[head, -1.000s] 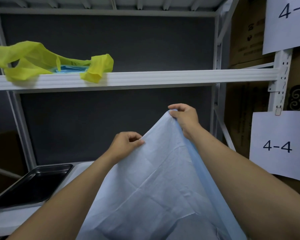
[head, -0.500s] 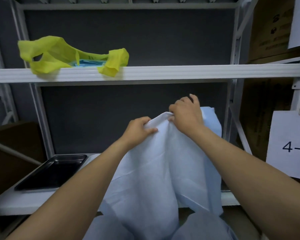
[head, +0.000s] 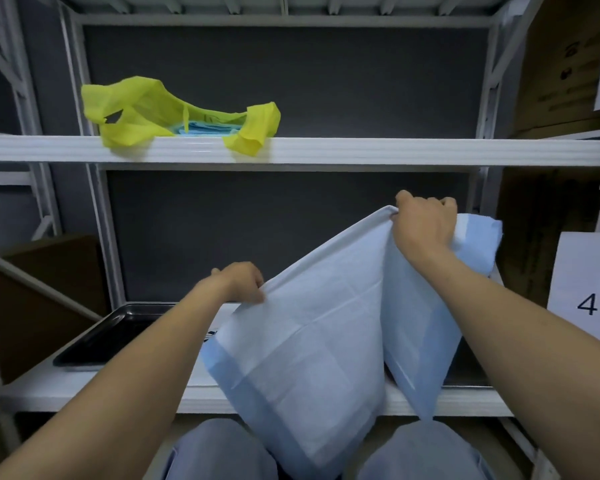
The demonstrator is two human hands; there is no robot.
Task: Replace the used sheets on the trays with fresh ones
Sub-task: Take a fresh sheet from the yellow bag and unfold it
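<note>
At the left, one black tray [head: 118, 336] lies flat on the lower shelf [head: 101, 386] and nothing is seen on the part of it that shows. Above it, on the upper shelf [head: 361, 150], lies one yellow bag [head: 146, 112], open and crumpled, with a flat stack of blue sheets [head: 208, 128] inside; how many are in the stack I cannot tell.

Two bare forearms come up from the bottom. The left hand [head: 239, 282] has its fingers curled and pinches the top edge of one light blue sheet [head: 309, 341], just above the near end of the tray. This edge runs tight and upward to the right hand [head: 425, 225], which is higher and grips the sheet in a closed fist. The sheet is in the air in front of the lower shelf – its big panel hangs down between two knees [head: 222, 452] in pale blue trousers, and a second fold drops below and behind the right hand.

Under this fold one dark strip [head: 465, 375] shows on the lower shelf – whether it is a second tray I cannot tell.

At the far right hangs one white paper label [head: 586, 289] reading "4-", cut by the frame, and above it stands one brown cardboard box [head: 565, 64].
</note>
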